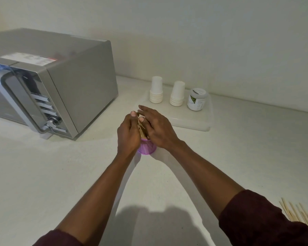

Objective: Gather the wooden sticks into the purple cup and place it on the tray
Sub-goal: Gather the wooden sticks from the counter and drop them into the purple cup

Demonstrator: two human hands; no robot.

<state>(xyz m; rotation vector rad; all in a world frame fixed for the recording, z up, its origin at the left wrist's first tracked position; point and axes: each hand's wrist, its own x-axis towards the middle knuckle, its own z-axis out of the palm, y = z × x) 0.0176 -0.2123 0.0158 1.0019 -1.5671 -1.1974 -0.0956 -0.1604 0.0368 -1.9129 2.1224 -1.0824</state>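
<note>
A purple mesh cup [148,148] stands on the white counter in the middle of the view. Several flat wooden sticks [142,129] stick up out of it. My left hand [129,134] grips the bundle of sticks from the left, with thumb and fingers closed on them. My right hand [157,126] lies against the sticks from the right, fingers stretched over them. The hands hide most of the sticks and the cup's rim. The white tray [190,123] lies just behind and to the right of the cup.
Two stacks of white paper cups [156,90] and a lidded jar [196,99] stand at the back of the tray. A silver microwave [60,82] fills the left. More thin wooden sticks [300,214] lie at the lower right edge of the counter.
</note>
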